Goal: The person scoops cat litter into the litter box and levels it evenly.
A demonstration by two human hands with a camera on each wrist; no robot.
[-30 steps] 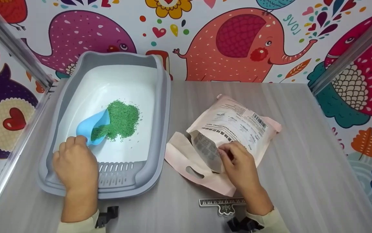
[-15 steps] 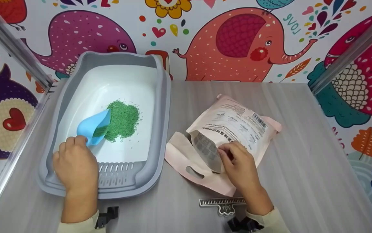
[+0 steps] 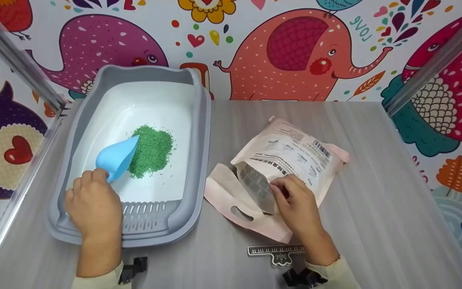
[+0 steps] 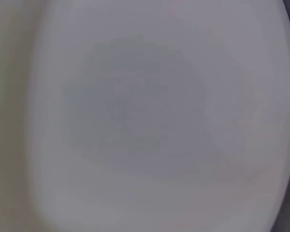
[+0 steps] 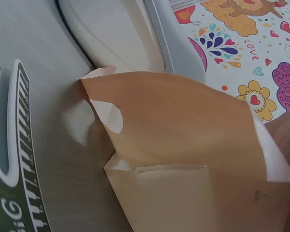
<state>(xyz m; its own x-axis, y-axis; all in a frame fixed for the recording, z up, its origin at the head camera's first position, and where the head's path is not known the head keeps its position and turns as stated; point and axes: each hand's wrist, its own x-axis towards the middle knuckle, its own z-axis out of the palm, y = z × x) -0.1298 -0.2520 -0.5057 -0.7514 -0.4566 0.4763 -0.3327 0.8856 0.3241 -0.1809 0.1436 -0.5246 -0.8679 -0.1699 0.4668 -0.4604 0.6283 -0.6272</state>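
My left hand (image 3: 94,204) grips the handle end of a blue scoop (image 3: 114,156) inside a grey litter box (image 3: 206,132) with a white floor. The scoop is tipped over, its lip against a heap of green litter pellets (image 3: 152,150); its inside is mostly turned from sight. To the right, my right hand (image 3: 298,206) pinches the mouth edge of a pale pink bag (image 3: 291,148), which lies opened with its silvery lining showing. In the right wrist view the bag's flap (image 5: 183,116) fills the middle, with a finger at the right edge. The left wrist view is a pale blur.
A clip (image 3: 277,253) with a piano-key pattern lies in front of the bag, partly behind the right forearm. A slotted grey step (image 3: 144,214) forms the box's near end. A patterned wall (image 3: 287,52) and metal posts (image 3: 431,60) bound the table.
The scoop has turned over in my left hand, and the pellets seen inside it are now out of sight. The heap reaches slightly further toward the scoop. My right hand and the bag stay put.
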